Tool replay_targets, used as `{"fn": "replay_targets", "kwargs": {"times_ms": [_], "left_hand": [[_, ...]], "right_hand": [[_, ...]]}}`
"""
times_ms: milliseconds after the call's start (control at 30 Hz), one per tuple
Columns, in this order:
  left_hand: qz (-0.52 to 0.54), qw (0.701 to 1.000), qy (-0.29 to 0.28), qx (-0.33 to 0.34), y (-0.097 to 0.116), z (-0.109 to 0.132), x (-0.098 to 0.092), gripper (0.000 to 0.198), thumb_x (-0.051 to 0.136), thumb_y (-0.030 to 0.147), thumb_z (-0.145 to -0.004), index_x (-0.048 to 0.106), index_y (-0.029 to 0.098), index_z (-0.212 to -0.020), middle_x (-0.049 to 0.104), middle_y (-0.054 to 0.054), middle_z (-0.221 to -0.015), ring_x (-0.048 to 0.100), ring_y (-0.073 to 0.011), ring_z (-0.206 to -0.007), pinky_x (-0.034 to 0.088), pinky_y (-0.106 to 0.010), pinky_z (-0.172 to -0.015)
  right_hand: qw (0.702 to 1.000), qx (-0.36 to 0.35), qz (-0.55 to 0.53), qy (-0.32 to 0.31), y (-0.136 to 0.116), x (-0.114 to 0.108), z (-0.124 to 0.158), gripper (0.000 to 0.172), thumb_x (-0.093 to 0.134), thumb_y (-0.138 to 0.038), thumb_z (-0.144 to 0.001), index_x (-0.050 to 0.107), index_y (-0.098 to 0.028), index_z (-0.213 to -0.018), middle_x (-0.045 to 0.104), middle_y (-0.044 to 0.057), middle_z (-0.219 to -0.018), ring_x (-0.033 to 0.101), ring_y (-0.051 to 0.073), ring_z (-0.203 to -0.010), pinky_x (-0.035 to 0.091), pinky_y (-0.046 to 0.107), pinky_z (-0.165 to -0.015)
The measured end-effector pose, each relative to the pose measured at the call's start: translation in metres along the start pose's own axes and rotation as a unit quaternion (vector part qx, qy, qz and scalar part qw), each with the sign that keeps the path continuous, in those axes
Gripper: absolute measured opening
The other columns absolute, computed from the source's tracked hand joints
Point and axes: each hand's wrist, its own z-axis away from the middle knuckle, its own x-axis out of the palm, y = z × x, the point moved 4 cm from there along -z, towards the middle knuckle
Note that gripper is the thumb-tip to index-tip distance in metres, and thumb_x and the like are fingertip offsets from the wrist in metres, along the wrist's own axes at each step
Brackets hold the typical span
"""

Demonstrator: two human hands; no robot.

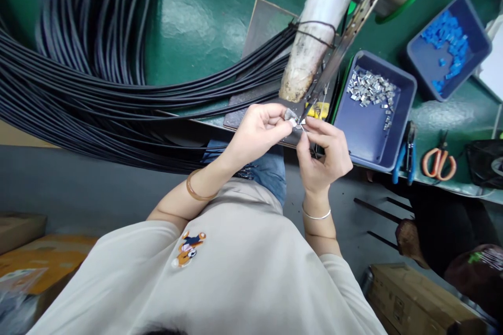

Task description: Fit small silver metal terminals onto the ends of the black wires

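At the table's near edge, my left hand (261,128) is closed in a pinch on a small grey piece (291,115), possibly a cable end. My right hand (326,152) faces it, thumb and forefinger pinched close to a thin pale strand; what exactly lies between these fingertips is too small to make out. The fingertips of both hands nearly meet under the arm of a bench press or fixture (334,63). Just behind them is a yellow part (317,110). A thick bundle of black cables (188,91) runs in from the left toward the fixture.
To the right, a blue-grey bin (363,138) holds small metal shells (371,89); another bin (416,52) holds blue plastic pieces (451,44). Blue-handled pliers (404,154) and orange-handled scissors (439,163) lie at the edge. A wrapped pale column (314,26) stands behind my hands.
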Motion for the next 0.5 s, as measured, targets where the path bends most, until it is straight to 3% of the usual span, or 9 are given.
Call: {"fn": "replay_targets", "kwargs": {"times_ms": [500], "left_hand": [[-0.013,1.0,0.002,-0.003,-0.0036,0.0026,-0.0037,0.016,0.059,0.009,-0.075,0.054,0.013,-0.061,0.042,0.006,-0.05,0.031,-0.0014,-0.045,0.023,-0.016,-0.043]], "right_hand": [[1.0,-0.01,0.002,-0.019,-0.0019,-0.0005,0.0021,0.01,0.063,-0.014,-0.085,0.059,-0.022,-0.091,0.074,0.003,-0.106,0.073,0.016,-0.093,0.064,0.03,-0.08]]}}
